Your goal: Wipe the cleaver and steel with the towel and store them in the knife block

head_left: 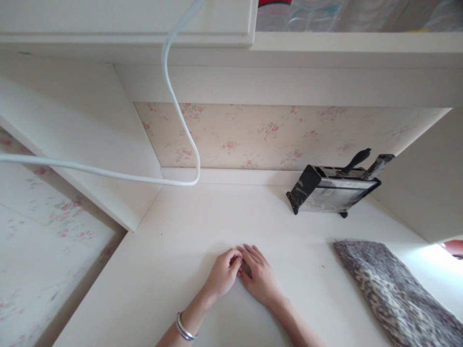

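My left hand rests on the white countertop, its fingers curled in and the thumb drawn against them. Whatever they hold, if anything, is hidden or too small to make out. Against its fingertips lies my right hand, palm down and fairly flat, with the fingers stretched forward. The two hands touch near the thumbs. A silver bangle circles my left wrist.
A black knife block with two handles sticking up stands at the back right. A grey patterned cloth lies to the right. The white cable hangs across the upper left, below cabinets.
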`<state>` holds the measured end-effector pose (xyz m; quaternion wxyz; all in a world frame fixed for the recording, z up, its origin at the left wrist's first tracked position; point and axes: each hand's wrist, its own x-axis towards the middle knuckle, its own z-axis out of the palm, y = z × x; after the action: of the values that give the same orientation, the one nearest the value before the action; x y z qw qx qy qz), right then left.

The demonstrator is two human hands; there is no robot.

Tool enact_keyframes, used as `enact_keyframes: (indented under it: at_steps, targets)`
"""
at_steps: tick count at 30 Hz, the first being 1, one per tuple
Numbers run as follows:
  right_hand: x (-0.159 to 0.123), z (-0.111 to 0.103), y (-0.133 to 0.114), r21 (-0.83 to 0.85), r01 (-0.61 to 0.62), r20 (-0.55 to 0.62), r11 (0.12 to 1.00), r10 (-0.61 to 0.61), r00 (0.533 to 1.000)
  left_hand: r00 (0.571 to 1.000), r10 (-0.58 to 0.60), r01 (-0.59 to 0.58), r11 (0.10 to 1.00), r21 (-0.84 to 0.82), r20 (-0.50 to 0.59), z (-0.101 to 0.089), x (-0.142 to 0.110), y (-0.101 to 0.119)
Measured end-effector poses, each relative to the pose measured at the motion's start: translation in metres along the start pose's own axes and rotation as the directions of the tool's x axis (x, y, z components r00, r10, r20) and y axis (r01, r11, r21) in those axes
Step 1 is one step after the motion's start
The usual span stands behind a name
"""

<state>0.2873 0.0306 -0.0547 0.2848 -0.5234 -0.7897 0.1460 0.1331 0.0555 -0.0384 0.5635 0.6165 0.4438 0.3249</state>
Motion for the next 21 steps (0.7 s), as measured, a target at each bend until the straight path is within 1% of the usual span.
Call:
enact_keyframes:
  at_steps: [7,21]
  targets:
    - [-0.0005,0.0011,0.0007,-0.002,-0.009,0.021,1.0,0.01,1.0,1.0,0.0,0.0,1.0,0.015,0.002,0.0001,0.0003,-0.0016]
    - [-0.0002,0.0008,0.0001,-0.009,-0.021,0.022,1.0,0.021,1.0,1.0,-0.006,0.006,1.0,0.014,0.002,0.0002,-0.0003,0.0006]
